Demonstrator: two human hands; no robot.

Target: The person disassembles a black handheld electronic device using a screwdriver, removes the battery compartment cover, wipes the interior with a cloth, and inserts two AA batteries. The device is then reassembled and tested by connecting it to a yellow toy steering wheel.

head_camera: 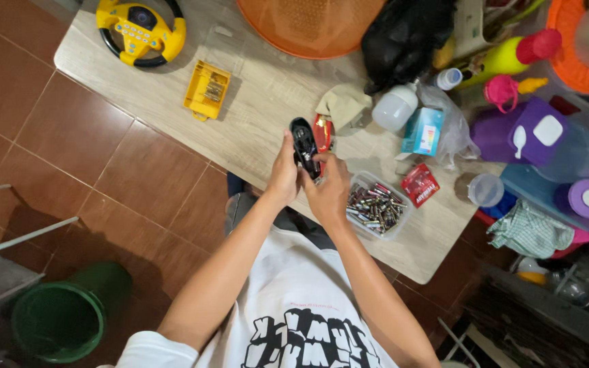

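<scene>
bench [260, 116]: bears everything listed
clear plastic tub of batteries [376, 204]: right of both hands
yellow plastic bit case [207, 89]: left
yellow toy steering wheel [142, 31]: far left corner

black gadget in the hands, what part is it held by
Both hands hold the black device by its lower end: left hand on its left side, right hand below.

On the worktop [253, 129] lie a yellow toy steering wheel [142, 31], a yellow bit case [206, 89], an orange basket [308, 26], a black bag [403, 37], a white bottle [395, 107], a clear tub of batteries [376, 206] and a purple box [519, 133], while a green bucket [66, 315] stands on the floor.
</scene>
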